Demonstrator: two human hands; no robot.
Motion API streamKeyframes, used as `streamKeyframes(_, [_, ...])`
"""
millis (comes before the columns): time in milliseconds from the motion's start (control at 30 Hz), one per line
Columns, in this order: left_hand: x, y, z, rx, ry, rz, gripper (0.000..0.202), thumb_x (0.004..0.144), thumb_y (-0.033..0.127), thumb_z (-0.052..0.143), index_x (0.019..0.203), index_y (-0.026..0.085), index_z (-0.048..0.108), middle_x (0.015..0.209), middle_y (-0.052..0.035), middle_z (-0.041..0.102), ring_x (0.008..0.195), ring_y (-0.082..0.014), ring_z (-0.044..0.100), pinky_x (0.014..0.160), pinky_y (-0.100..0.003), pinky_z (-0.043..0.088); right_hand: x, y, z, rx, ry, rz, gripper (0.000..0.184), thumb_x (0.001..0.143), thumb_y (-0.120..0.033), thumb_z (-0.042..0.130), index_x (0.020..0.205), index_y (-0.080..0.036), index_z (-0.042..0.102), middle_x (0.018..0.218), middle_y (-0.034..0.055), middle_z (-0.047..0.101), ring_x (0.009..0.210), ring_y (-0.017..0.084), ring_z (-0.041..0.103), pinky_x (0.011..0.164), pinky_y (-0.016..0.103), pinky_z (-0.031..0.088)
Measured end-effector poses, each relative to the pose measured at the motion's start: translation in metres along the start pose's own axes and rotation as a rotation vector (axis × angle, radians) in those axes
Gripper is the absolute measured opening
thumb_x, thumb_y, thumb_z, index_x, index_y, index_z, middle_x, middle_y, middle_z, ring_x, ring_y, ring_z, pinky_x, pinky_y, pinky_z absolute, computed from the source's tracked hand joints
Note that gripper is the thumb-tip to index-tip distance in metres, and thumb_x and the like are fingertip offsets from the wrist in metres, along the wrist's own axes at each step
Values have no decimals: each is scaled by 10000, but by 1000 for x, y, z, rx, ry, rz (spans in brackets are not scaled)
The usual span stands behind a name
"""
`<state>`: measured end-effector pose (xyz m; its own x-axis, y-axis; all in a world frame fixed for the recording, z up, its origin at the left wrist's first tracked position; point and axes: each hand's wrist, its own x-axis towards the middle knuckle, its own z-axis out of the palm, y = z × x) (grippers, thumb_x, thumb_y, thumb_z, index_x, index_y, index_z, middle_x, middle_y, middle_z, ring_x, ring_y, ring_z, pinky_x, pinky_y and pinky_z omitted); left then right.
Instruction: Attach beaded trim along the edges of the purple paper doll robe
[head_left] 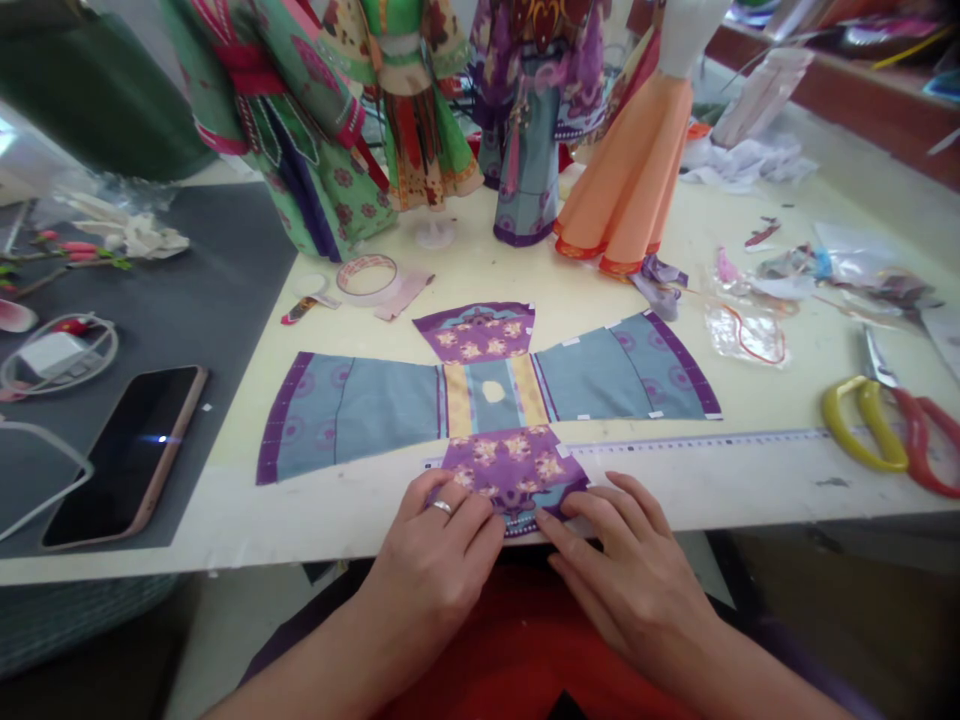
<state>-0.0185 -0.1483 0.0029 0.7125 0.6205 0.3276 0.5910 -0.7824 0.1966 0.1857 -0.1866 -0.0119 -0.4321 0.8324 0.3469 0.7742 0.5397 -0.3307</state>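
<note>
A cross-shaped piece of doll-dress fabric (pixel 390 397) lies flat on the table in grey-blue, purple and yellow, with a small hole near its middle. Small white tabs sit along several of its edges. At its near purple flap, my left hand (pixel 450 540), a ring on one finger, is closed with curled fingertips on the left part of the hem. My right hand (pixel 622 550) grips the flap's right corner, index finger on top and thumb below at the table's front edge. Both thumbs are partly hidden. A clear ruler (pixel 690 442) runs under the fabric.
Several dressed dolls, one in an orange skirt (pixel 630 170), stand along the back. Scissors (pixel 885 420) with yellow and red handles lie right. A tape roll (pixel 367 276) sits behind the fabric. Left, a phone (pixel 124 455) and a charger (pixel 56 355) rest on a dark mat (pixel 225 260).
</note>
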Motion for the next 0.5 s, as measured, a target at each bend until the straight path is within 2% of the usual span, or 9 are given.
streamKeyframes(367, [1,-4,-3,76,-55,103,239,858,90,381,881,123,617,758,-63,571,763,-171,505,860,-428,390,0,0,-1,-9,-3,0,241,869,-175,475,1061,-174,620,940,84,553,920,219,492,954,481,307])
streamKeyframes(500, [3,-4,-4,111,-40,153,246,856,93,374,887,111,618,793,-79,587,771,-176,511,873,-434,392,0,0,-1,-8,-3,-1,241,869,-176,477,1060,-168,622,932,85,555,915,221,492,950,479,309])
